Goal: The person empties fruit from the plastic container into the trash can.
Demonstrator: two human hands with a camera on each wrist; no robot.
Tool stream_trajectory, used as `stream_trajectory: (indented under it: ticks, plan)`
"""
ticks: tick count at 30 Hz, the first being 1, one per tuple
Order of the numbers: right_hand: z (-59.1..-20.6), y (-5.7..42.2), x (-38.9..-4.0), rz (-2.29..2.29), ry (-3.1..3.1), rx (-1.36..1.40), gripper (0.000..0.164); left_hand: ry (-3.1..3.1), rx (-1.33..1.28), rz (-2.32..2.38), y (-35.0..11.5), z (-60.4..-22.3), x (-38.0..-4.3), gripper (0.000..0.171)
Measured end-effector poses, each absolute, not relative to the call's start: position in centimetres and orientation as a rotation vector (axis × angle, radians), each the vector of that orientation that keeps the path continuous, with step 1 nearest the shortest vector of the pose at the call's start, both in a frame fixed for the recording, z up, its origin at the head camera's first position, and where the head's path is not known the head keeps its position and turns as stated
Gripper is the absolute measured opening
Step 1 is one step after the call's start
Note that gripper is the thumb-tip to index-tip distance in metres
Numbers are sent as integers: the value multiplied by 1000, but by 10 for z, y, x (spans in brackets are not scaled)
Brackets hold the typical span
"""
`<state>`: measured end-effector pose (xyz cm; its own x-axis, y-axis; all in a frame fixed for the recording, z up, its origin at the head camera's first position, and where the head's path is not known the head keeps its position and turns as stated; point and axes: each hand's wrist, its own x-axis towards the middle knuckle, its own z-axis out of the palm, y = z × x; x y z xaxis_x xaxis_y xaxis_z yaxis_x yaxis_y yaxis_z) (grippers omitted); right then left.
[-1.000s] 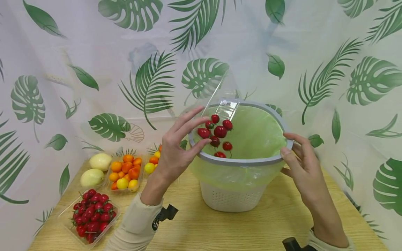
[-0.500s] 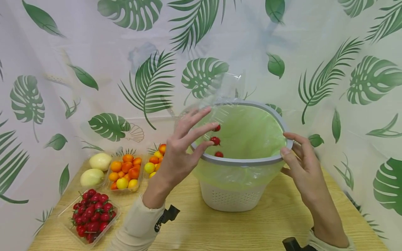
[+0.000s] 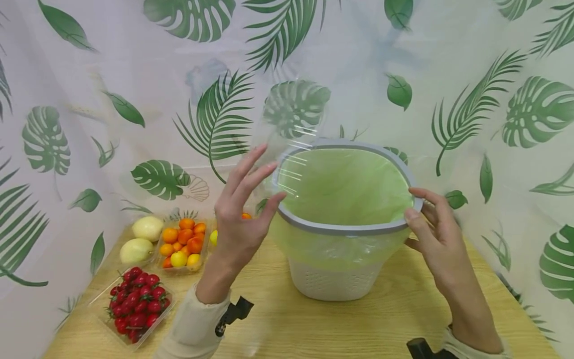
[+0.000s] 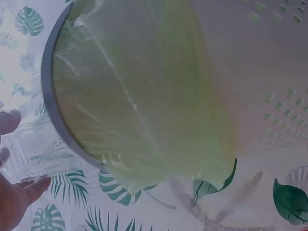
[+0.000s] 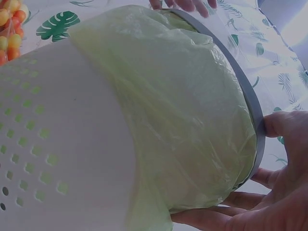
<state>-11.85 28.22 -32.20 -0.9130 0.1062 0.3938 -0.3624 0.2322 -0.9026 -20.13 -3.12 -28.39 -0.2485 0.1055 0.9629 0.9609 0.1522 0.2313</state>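
Observation:
My left hand holds a clear plastic box, tilted on its side at the left of the bin's mouth; no fruit shows inside it. The white perforated trash bin stands upright on the table, lined with a thin green bag folded over its top. A grey ring clamps the bag around the mouth. At the right side, my right hand grips this ring, thumb above and fingers below, also seen in the right wrist view. The bottom of the bin is hidden.
At the left of the wooden table stands a clear box of cherry tomatoes. Behind it are two pale yellow melons and a box of orange and yellow fruit. A leaf-patterned curtain encloses the back and sides.
Red cherry tomatoes have dropped from the clear box into the bin. The left hand has drawn the emptied box back leftward from the mouth. The right hand keeps its grip.

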Motion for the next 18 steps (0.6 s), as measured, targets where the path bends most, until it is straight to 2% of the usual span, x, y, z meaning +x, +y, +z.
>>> stream_trajectory:
  ticks: [7,18]
  plan:
    - [-325,281,-119,1707,-2165,217,46,-1460,-1006,-1501,-58,-293,-187,47]
    - [-326,283,-121,1777,-2090,270,45,-1344,-847,-1652,-94,-309,-161,46]
